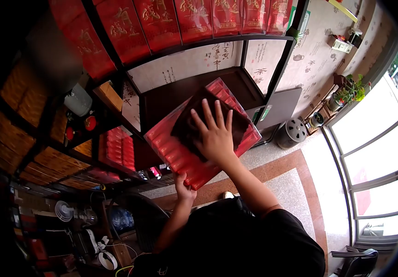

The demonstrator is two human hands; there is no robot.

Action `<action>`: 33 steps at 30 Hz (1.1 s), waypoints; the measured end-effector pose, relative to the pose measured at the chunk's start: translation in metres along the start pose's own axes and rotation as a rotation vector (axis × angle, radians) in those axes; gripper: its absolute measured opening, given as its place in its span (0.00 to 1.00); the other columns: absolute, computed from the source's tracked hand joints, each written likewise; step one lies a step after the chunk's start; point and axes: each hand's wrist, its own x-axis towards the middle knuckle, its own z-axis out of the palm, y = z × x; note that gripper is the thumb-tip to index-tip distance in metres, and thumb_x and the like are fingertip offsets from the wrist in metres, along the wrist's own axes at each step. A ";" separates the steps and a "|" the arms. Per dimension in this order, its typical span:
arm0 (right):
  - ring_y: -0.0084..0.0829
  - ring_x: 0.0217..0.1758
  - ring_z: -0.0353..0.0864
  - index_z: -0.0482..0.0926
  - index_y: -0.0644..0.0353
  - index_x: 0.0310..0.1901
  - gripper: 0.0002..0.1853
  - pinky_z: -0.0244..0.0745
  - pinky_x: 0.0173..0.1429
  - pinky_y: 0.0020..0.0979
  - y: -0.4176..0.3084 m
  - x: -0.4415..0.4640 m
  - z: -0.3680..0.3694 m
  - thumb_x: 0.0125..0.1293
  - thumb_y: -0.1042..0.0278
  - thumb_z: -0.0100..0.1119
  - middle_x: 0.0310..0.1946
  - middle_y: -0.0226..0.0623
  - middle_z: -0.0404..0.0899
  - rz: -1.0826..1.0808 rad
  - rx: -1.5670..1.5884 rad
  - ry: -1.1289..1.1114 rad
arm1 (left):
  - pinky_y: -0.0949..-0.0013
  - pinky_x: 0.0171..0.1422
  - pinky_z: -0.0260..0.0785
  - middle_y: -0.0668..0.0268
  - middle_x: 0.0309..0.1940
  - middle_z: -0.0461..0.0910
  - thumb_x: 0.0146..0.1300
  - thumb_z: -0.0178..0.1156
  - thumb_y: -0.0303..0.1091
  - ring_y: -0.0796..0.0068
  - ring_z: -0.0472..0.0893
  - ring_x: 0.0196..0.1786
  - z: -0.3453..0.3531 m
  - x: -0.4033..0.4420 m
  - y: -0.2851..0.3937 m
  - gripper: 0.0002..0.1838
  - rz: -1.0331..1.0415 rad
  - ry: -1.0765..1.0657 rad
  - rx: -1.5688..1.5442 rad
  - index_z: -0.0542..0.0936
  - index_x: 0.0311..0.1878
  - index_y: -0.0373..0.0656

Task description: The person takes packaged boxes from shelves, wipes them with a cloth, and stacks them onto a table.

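A clear plastic box of red packets (167,147) is held tilted in front of the shelf. My left hand (183,188) grips its lower corner, with the fingers partly hidden under the box. My right hand (216,135) lies flat on a dark cloth (183,124) spread over the top of the box. The fingers of that hand are stretched out and apart, pressing on the cloth rather than wrapped round it.
Red bags with gold lettering (159,23) line the upper shelf. A dark shelf board (162,99) lies behind the box. More red packets (118,147) and yellow boxes (46,161) fill the left shelves. A metal bin (292,134) stands on the floor at right.
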 end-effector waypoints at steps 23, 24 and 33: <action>0.58 0.79 0.49 0.68 0.45 0.71 0.35 0.43 0.75 0.69 0.000 0.022 0.055 0.61 0.46 0.59 0.77 0.45 0.54 -0.121 -0.015 -0.142 | 0.54 0.78 0.56 0.64 0.76 0.57 0.62 0.36 0.79 0.62 0.59 0.77 0.009 0.020 0.002 0.51 -0.134 0.111 0.020 0.52 0.78 0.50; 0.57 0.80 0.49 0.69 0.45 0.71 0.36 0.43 0.75 0.68 -0.014 0.015 0.050 0.61 0.46 0.59 0.77 0.44 0.54 -0.221 0.042 -0.211 | 0.54 0.80 0.53 0.64 0.77 0.54 0.62 0.35 0.79 0.61 0.57 0.78 0.015 0.017 0.004 0.51 -0.125 0.131 -0.005 0.50 0.79 0.51; 0.39 0.77 0.61 0.73 0.39 0.68 0.32 0.53 0.77 0.54 -0.010 -0.058 -0.001 0.58 0.50 0.58 0.74 0.33 0.63 -0.451 0.224 -0.322 | 0.57 0.76 0.59 0.61 0.75 0.60 0.64 0.34 0.79 0.60 0.64 0.74 0.037 0.011 0.033 0.50 -0.157 0.061 -0.202 0.57 0.76 0.47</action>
